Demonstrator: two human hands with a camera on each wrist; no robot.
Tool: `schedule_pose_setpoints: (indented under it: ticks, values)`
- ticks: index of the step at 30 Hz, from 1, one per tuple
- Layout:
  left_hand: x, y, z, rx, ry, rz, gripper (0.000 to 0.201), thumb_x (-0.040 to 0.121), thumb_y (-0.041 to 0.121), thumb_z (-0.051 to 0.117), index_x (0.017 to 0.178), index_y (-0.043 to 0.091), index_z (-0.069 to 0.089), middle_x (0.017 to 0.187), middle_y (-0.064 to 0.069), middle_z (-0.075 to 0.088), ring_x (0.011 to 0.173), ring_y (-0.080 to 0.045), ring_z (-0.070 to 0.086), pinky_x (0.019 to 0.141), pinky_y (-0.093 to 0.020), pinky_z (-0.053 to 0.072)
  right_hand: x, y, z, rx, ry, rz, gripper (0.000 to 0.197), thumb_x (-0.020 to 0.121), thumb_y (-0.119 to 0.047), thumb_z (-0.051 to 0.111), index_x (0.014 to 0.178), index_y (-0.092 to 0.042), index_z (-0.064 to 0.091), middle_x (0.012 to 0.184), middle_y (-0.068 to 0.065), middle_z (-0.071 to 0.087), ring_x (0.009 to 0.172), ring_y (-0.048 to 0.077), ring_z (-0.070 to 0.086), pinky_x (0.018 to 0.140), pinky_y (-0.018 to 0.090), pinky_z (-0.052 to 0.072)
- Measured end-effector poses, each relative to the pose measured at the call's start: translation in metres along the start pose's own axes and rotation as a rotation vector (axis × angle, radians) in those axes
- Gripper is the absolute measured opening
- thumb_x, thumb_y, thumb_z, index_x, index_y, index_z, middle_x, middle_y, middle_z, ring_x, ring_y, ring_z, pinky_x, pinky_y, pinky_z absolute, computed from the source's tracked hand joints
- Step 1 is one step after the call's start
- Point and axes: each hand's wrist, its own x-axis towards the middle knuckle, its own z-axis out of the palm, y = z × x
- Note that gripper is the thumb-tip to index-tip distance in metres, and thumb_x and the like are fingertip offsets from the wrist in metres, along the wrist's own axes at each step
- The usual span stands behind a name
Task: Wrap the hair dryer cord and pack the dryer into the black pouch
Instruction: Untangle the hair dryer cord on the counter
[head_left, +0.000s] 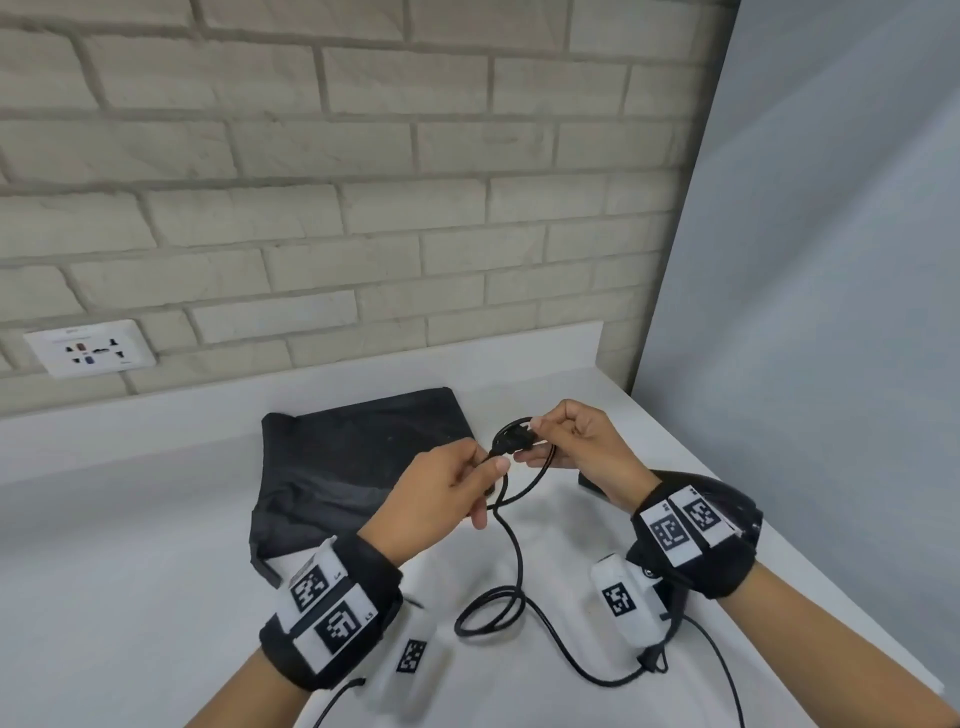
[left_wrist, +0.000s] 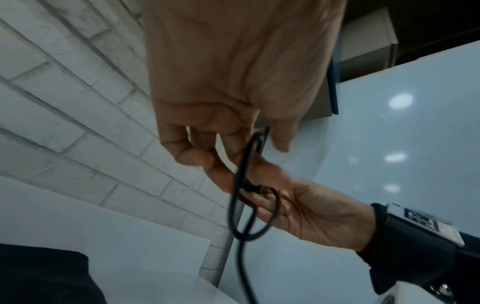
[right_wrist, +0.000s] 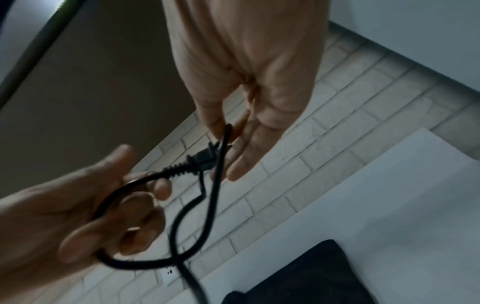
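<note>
The black pouch (head_left: 358, 467) lies flat on the white counter (head_left: 130, 519), behind my hands. The black dryer cord (head_left: 511, 545) hangs from both hands to a small coil (head_left: 493, 608) on the counter. My left hand (head_left: 488, 467) grips a loop of cord just behind the plug (head_left: 511, 439). My right hand (head_left: 530, 441) pinches the top of that loop beside the plug (right_wrist: 200, 160). In the left wrist view the cord loops (left_wrist: 244, 205) sit between both hands. A dark shape (head_left: 589, 480) behind my right wrist may be the dryer; it is mostly hidden.
A brick wall (head_left: 363, 208) with a white socket plate (head_left: 91, 347) backs the counter. A pale side wall (head_left: 831, 312) closes the right, where the counter edge (head_left: 831, 597) runs diagonally. Thin black cables (head_left: 717, 665) trail from the wrist cameras near me.
</note>
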Motion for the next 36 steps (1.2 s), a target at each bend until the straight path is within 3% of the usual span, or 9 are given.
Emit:
schedule_pose_setpoints:
  ticks: [7,10,13,16,20,25,29,32,36]
  values:
    - [-0.007,-0.003,-0.001,-0.116,-0.099,0.108,0.020,0.095,0.020,0.048,0.091,0.023,0.067,0.066,0.002,0.062,0.068,-0.012,0.058,0.069,-0.017,0.045,-0.001,-0.001,-0.021,0.189,0.138,0.127,0.014,0.093,-0.016,0.050,0.080,-0.012,0.048,0.066,0.003,0.072,0.057,0.014,0.068,0.055,0.023,0.055]
    - [-0.006,-0.007,-0.011,-0.272,0.152,0.040,0.022,0.093,0.018,0.050,0.083,0.018,0.070,0.089,-0.006,0.064,0.076,-0.005,0.059,0.067,-0.011,0.046,-0.008,-0.001,-0.023,0.239,0.066,0.148,0.014,0.095,-0.014,0.047,0.081,-0.012,0.047,0.069,0.006,0.072,0.059,0.018,0.069,0.058,0.027,0.058]
    - [0.009,-0.020,-0.017,-0.213,0.358,-0.099,0.027,0.092,0.029,0.052,0.079,0.013,0.072,0.063,0.002,0.060,0.056,-0.008,0.049,0.056,-0.013,0.041,-0.014,-0.008,-0.016,0.211,-0.022,0.100,0.014,0.095,-0.013,0.045,0.081,-0.013,0.046,0.068,0.006,0.072,0.060,0.018,0.070,0.061,0.027,0.058]
    - [0.022,-0.033,-0.013,-0.469,0.241,-0.307,0.031,0.093,0.027,0.050,0.087,0.003,0.067,0.051,0.002,0.037,0.037,-0.005,0.031,0.038,-0.016,0.029,-0.016,-0.017,-0.007,0.148,-0.044,0.020,0.012,0.094,-0.015,0.046,0.083,-0.014,0.047,0.064,0.004,0.070,0.058,0.017,0.069,0.062,0.027,0.058]
    - [0.024,-0.038,-0.001,-0.737,0.096,-0.483,0.029,0.097,0.023,0.042,0.098,0.001,0.060,0.063,-0.003,0.058,0.047,-0.008,0.052,0.046,-0.017,0.046,-0.015,-0.028,0.004,0.039,-0.057,-0.090,0.012,0.094,-0.015,0.048,0.082,-0.014,0.046,0.064,0.003,0.070,0.058,0.018,0.069,0.062,0.027,0.057]
    - [0.004,-0.035,0.018,-0.421,-0.079,-0.328,0.027,0.089,0.007,0.052,0.115,0.014,0.056,0.096,0.000,0.067,0.086,-0.011,0.061,0.075,-0.024,0.047,-0.007,-0.030,0.012,0.034,-0.055,-0.121,0.012,0.094,-0.016,0.048,0.083,-0.015,0.045,0.066,0.004,0.071,0.060,0.018,0.070,0.062,0.029,0.058]
    - [-0.003,-0.035,0.035,-0.346,-0.090,-0.236,0.010,0.091,0.017,0.056,0.100,0.014,0.058,0.079,0.004,0.069,0.069,-0.006,0.064,0.065,-0.018,0.047,0.006,-0.027,0.015,0.010,-0.013,-0.127,0.011,0.093,-0.016,0.052,0.082,-0.015,0.049,0.065,0.004,0.071,0.058,0.017,0.069,0.065,0.029,0.057]
    - [0.001,-0.032,0.033,-0.401,0.027,-0.232,0.015,0.092,0.013,0.053,0.080,0.008,0.061,0.055,0.002,0.067,0.049,-0.006,0.062,0.050,-0.014,0.049,0.021,-0.011,0.005,-0.245,0.116,-0.141,0.006,0.089,-0.022,0.060,0.092,-0.019,0.056,0.083,0.004,0.070,0.070,0.014,0.067,0.072,0.031,0.051]
    - [0.011,-0.024,0.020,-0.467,0.100,-0.278,0.020,0.090,0.013,0.056,0.072,0.005,0.060,0.047,0.000,0.064,0.043,-0.008,0.062,0.045,-0.015,0.050,0.011,0.010,-0.019,-0.848,0.278,-0.327,0.048,0.086,-0.031,0.062,0.128,-0.015,0.047,0.124,0.008,0.051,0.111,0.021,0.052,0.094,0.032,0.043]
